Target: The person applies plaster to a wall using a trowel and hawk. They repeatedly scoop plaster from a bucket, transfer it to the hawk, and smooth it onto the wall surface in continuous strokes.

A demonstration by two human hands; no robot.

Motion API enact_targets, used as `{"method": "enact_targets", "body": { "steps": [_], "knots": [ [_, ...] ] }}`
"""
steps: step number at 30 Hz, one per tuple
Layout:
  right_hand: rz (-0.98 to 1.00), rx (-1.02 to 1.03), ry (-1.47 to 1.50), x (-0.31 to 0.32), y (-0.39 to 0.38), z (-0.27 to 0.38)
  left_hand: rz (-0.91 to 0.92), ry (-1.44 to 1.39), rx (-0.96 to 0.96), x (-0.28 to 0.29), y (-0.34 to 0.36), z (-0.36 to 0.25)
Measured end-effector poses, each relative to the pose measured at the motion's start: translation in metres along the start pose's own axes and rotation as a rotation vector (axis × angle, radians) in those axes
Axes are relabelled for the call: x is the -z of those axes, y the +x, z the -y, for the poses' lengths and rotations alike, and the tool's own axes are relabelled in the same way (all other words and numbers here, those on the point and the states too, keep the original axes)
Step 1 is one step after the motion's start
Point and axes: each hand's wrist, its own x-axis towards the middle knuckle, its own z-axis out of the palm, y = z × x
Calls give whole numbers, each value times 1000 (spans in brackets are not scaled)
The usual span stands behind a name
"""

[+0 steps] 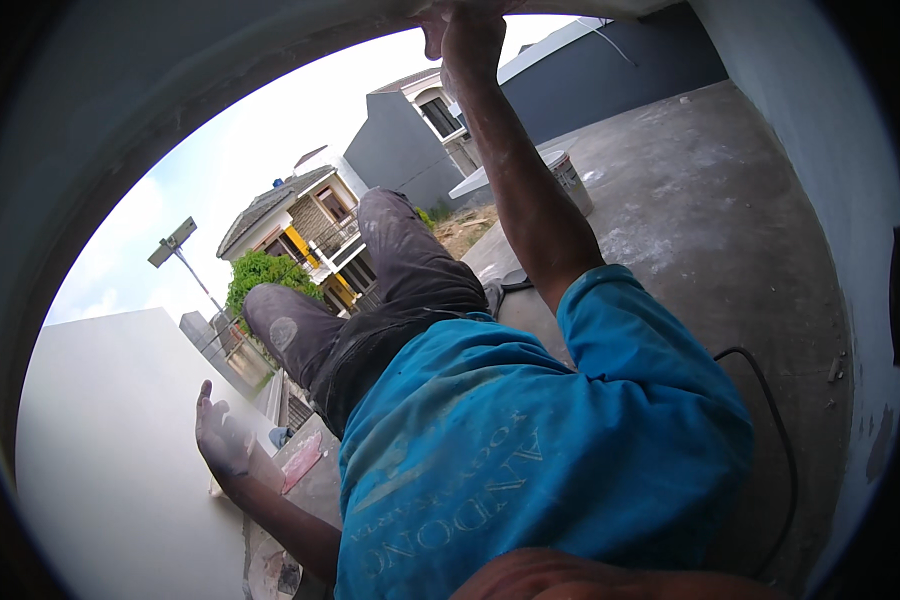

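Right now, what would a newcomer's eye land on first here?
First the bright blue shirt filling the lower middle, with dark, dust-smeared trousers above it. Then the two arms: the right hand stretched up to the pale curved edge at the top, the left hand spread open against the white wall at lower left. Behind lies a concrete floor with a paint bucket.

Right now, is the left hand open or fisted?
Open: the left hand shows extended fingers by the white wall, holding nothing.

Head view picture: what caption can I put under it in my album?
Open left hand by a white wall, right hand raised to the grey overhang above.
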Motion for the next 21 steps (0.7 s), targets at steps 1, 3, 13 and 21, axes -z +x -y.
{"method": "enact_targets", "body": {
  "steps": [1,3,13,21],
  "knots": [
    [16,11,-18,-6,-4,2,11,-10,14,0,-1,-1],
    [91,32,-27,-17,-13,5,36,54,-69,27,14,15],
    [13,311,-795,-114,-33,-19,23,241,-222,16,10,4],
    [64,417,-412,-169,-59,20,-44,108,-50,3,-7,-10]
  ]
}}
